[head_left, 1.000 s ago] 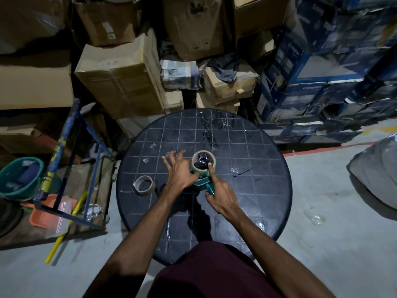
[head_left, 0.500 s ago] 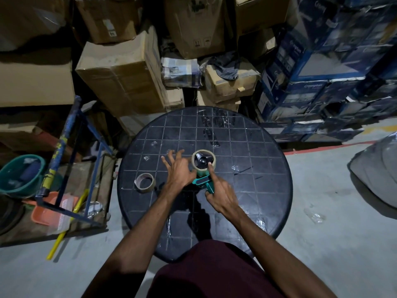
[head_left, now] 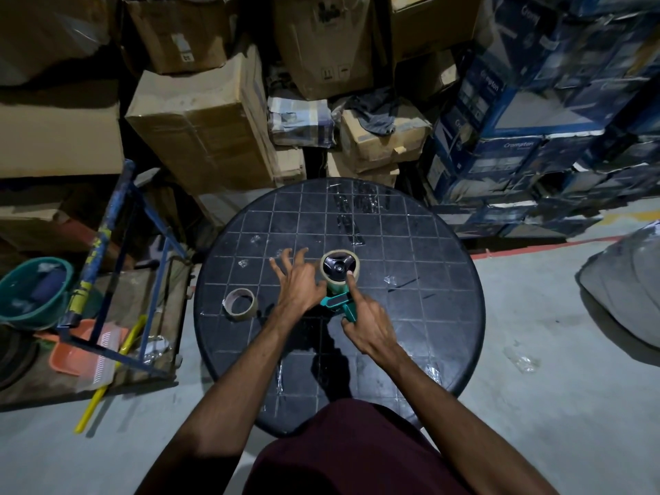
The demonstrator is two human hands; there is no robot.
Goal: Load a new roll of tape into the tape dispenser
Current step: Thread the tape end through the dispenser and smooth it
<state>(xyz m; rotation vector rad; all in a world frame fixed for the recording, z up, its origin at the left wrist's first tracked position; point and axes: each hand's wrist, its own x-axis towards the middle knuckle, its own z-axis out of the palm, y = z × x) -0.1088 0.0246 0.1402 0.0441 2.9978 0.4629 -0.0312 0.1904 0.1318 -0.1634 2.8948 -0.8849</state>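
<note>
A teal tape dispenser (head_left: 339,302) lies on the round black table (head_left: 428,316), with a tan roll of tape (head_left: 339,269) sitting on its black hub. My right hand (head_left: 368,319) grips the dispenser's handle, its index finger stretched up onto the roll's rim. My left hand (head_left: 298,284) rests against the roll's left side with its fingers spread over the table. A second, thin brown tape roll (head_left: 240,304) lies flat on the table to the left, apart from both hands.
Stacked cardboard boxes (head_left: 200,130) and blue cartons (head_left: 518,112) crowd the far side of the table. A blue metal frame (head_left: 103,251), a green tub (head_left: 34,291) and an orange tray (head_left: 85,351) stand at the left. Scraps of clear tape dot the tabletop.
The hands and the dispenser have hardly moved. My right index finger has shifted slightly up along the roll.
</note>
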